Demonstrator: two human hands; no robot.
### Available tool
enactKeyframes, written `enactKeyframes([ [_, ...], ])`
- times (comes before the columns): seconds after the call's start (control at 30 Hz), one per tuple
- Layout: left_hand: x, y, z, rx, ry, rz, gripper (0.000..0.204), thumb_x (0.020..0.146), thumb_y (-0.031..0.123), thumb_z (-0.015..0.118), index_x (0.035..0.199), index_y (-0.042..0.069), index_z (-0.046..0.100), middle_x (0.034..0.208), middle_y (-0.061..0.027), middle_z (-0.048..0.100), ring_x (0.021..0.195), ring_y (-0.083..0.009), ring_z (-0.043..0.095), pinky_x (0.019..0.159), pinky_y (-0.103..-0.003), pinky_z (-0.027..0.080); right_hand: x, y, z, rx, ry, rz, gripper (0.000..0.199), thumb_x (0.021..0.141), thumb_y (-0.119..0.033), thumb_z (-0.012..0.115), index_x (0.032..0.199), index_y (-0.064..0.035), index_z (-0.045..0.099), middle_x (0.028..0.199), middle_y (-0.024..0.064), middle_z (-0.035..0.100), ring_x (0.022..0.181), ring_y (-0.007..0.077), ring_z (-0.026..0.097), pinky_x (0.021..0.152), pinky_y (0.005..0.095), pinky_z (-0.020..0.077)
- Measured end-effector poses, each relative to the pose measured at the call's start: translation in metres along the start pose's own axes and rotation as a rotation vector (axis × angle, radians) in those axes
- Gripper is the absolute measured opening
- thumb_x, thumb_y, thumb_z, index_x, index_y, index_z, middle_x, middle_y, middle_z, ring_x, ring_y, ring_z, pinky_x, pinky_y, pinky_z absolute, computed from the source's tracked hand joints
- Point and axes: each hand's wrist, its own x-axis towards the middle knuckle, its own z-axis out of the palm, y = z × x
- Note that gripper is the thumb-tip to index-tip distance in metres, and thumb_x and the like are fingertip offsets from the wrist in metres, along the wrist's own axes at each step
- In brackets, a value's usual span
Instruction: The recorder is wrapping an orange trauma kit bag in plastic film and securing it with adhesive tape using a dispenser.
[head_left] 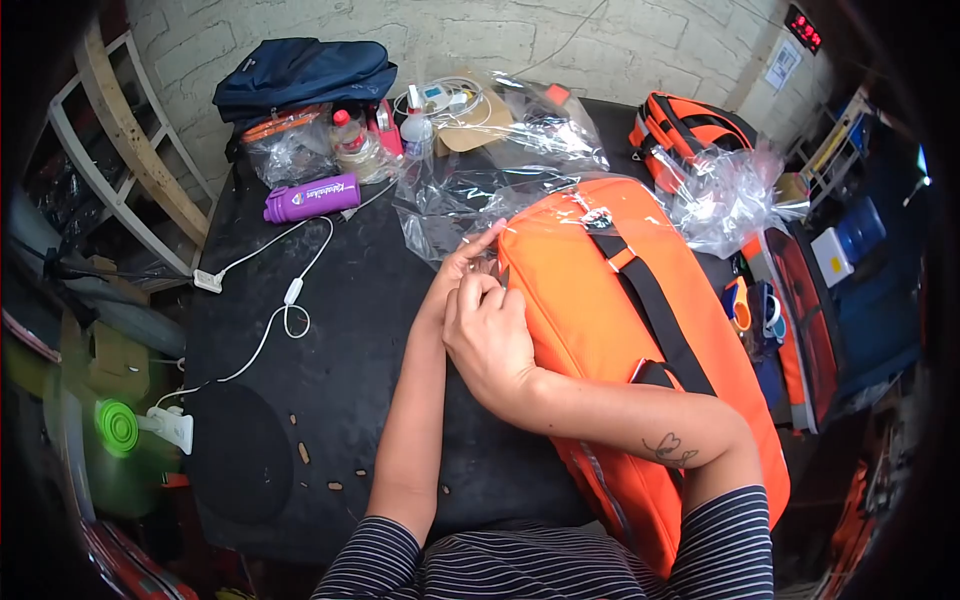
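Note:
A large orange bag (570, 310) with a black strap (655, 310) lies slantwise on the black table. At its far left corner, my left hand (466, 258) grips the bag's edge, one finger stretched along the corner; its other fingers are partly covered. My right hand (490, 325) crosses over the bag, closed in a pinch against the left edge, just below my left hand. A small dark tip shows by its fingers, too small to name. Clear plastic wrap (440, 205) lies behind the bag's far end and touches it.
A purple bottle (312, 198), a white cable (262, 340) and a spray bottle (416, 130) are on the black table (330, 400). Behind them sits a dark blue bag (305, 80). Another orange bag (690, 125) and crumpled plastic (725, 200) occupy the far right.

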Motion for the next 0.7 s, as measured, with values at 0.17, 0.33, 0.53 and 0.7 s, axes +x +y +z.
enactKeyframes([
  [0.17, -0.003, 0.005, 0.009, -0.001, 0.025, -0.023, 0.057, 0.085, 0.0, 0.064, 0.137, 0.013, 0.047, 0.126, 0.0022, 0.046, 0.108, -0.0066, 0.047, 0.09, -0.019, 0.039, -0.004, 0.003, 0.005, 0.021, 0.0, 0.007, 0.022, 0.078, -0.012, 0.055, 0.092, 0.0037, 0.061, 0.085, 0.0165, 0.055, 0.067, 0.0202, 0.053, 0.058, 0.0317, 0.0378],
  [0.33, -0.011, 0.011, 0.007, 0.171, 0.12, 0.027, 0.051, 0.087, 0.006, 0.064, 0.135, 0.012, 0.05, 0.121, 0.0006, 0.048, 0.082, -0.0034, 0.05, 0.074, -0.018, 0.045, -0.027, 0.0, -0.035, 0.033, -0.203, -0.007, 0.019, 0.076, -0.013, 0.057, 0.087, 0.0025, 0.06, 0.085, 0.017, 0.054, 0.065, 0.021, 0.054, 0.06, 0.0332, 0.0406],
  [0.53, -0.037, 0.027, 0.054, 1.262, 0.303, 0.512, 0.058, 0.085, -0.005, 0.05, 0.139, 0.016, 0.042, 0.128, -0.0162, 0.048, 0.105, -0.0362, 0.058, 0.085, -0.039, 0.051, -0.102, 0.128, -0.064, 0.355, 0.061, 0.172, 0.034, 0.071, -0.001, 0.059, 0.104, -0.0001, 0.053, 0.092, 0.0148, 0.05, 0.066, 0.0287, 0.057, 0.059, 0.0385, 0.0444],
  [0.7, -0.07, 0.003, 0.071, 1.458, 0.301, 0.694, 0.064, 0.073, -0.012, 0.049, 0.135, 0.005, 0.045, 0.135, -0.0145, 0.049, 0.107, -0.0314, 0.059, 0.083, -0.038, 0.052, -0.201, 0.233, -0.048, 0.538, 0.131, 0.578, 0.029, 0.08, 0.011, 0.048, 0.104, -0.0014, 0.058, 0.094, 0.0159, 0.048, 0.085, 0.0331, 0.056, 0.071, 0.0389, 0.0466],
])
